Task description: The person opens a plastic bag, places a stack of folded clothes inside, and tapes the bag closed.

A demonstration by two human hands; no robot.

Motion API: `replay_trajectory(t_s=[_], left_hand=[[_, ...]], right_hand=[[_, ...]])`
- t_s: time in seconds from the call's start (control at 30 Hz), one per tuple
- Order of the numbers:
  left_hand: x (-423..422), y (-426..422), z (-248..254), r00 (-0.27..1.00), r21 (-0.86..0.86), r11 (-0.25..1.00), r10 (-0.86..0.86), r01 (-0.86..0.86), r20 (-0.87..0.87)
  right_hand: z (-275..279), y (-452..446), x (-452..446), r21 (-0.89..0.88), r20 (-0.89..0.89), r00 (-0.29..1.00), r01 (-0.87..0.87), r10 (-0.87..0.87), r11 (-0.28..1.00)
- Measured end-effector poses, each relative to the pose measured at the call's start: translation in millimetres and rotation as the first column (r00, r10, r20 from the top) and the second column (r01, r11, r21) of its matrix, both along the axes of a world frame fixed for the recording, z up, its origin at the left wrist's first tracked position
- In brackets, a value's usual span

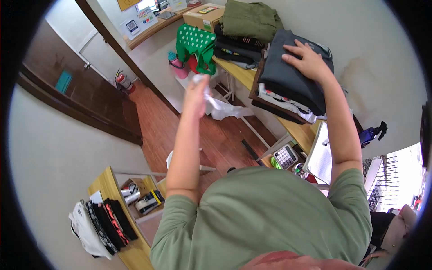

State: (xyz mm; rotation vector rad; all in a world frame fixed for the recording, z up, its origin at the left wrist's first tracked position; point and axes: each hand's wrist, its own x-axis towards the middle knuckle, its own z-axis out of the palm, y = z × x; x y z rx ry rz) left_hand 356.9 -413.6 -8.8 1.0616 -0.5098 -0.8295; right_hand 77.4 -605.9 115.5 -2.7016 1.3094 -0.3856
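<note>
My left hand is closed around a thin white piece, which looks like a plastic bag; its loose end trails to the right above the floor. My right hand lies flat with fingers spread on a dark grey folded garment. That garment tops a stack of folded clothes, with a white patterned garment lower down. Behind the stack, an olive green garment rests on dark folded clothes. Past my left hand hangs a green polka-dot cloth.
A pink bottle stands left of the green cloth. Near me on the right are a calculator, an open notebook and a spray bottle. Folded clothes lie on a left shelf. A fire extinguisher stands by the door.
</note>
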Motion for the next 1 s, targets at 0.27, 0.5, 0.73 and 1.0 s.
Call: replay_trajectory(t_s=[0.27,0.5,0.73,1.0], left_hand=[[-100,136,59,0.545,-0.094,0.941,0.267,-0.324,0.795],[-184,279,88,0.437,-0.037,0.753,0.421,-0.657,0.795],[-282,427,18,0.545,0.099,0.544,0.779,-0.833,0.310],[-397,507,-19,0.257,0.266,0.150,0.865,-0.952,0.432]], right_hand=[[60,108,25,-0.282,0.240,0.666,-0.649,0.707,0.707],[-30,259,90,0.445,0.662,0.266,-0.892,0.701,-0.082],[-62,372,79,0.447,0.538,0.079,-0.871,0.839,-0.205],[-99,533,-30,0.145,0.708,-0.257,-0.859,0.658,-0.491]])
